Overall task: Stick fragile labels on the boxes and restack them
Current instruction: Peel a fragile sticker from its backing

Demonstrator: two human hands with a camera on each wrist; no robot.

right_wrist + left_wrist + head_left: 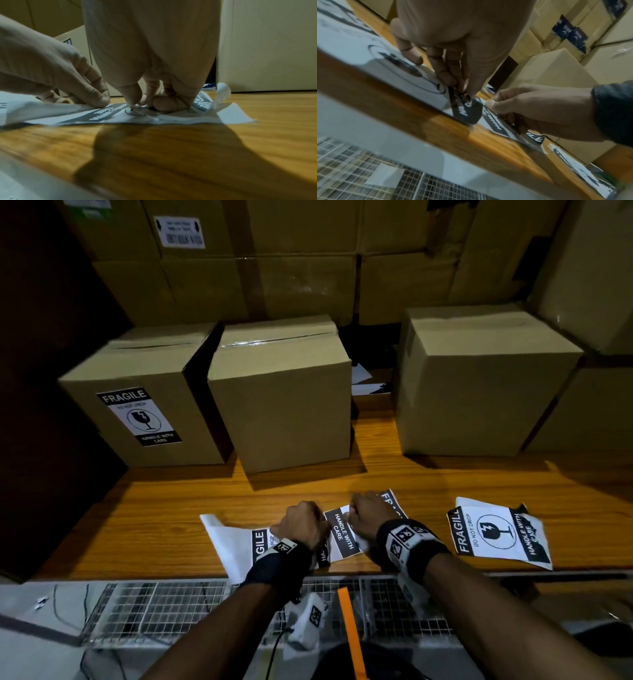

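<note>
Stacked cartons wall in a dim wooden counter [171, 515] carrying three boxes; only the left box [144, 402] wears a label. Near its front edge, both hands, left hand [303, 523] and right hand [371, 517], pinch a fragile label [342, 530] lying flat; a spare label [496, 534] lies rightward.

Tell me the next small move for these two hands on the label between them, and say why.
Probably peel: the right hand should lift its pinched edge of the fragile label while the left hand pins the backing to the table. Both hands already pinch at it, and the middle box and right box show no label on the faces in view.
</note>
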